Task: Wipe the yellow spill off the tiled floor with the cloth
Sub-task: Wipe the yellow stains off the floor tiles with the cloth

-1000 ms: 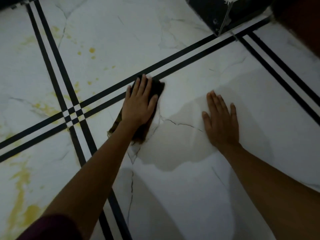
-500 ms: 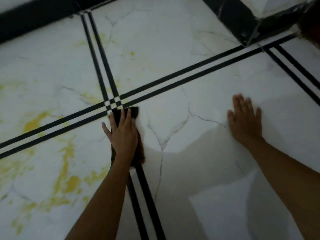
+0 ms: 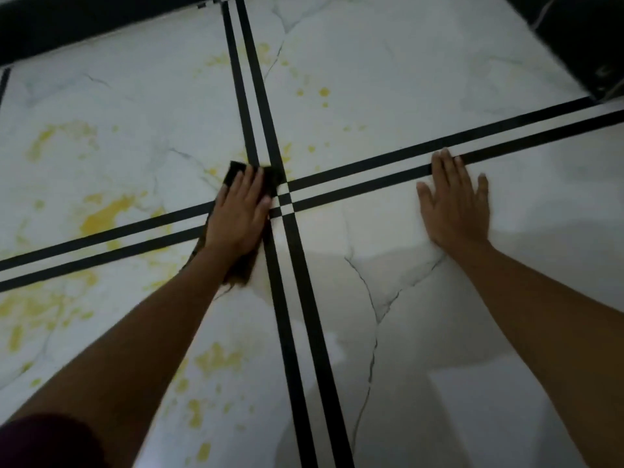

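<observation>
I take the crossing of the black double stripes point(image 3: 284, 199) as my landmark on the white marble-look tiled floor point(image 3: 388, 79). Far left of the crossing I see the yellow spill point(image 3: 101, 216), a big smeared patch that lies over the left stripes, with more smears below it toward the near left corner and small drops above the crossing. In the lowest left corner a dark red sleeve point(image 3: 44, 440) shows. Just left of the crossing the left hand point(image 3: 238, 217) lies flat, fingers stretched and near together, and presses down the dark cloth point(image 3: 233, 173); it does not grip it. The cloth shows beyond the fingertips and below the wrist, and its right edge touches the vertical stripes. Right of the crossing the right hand point(image 3: 454, 204) rests open on the floor with fingers spread; its fingertips reach the horizontal stripes. Far above right of the crossing stands something dark point(image 3: 574, 35), which I cannot identify.
</observation>
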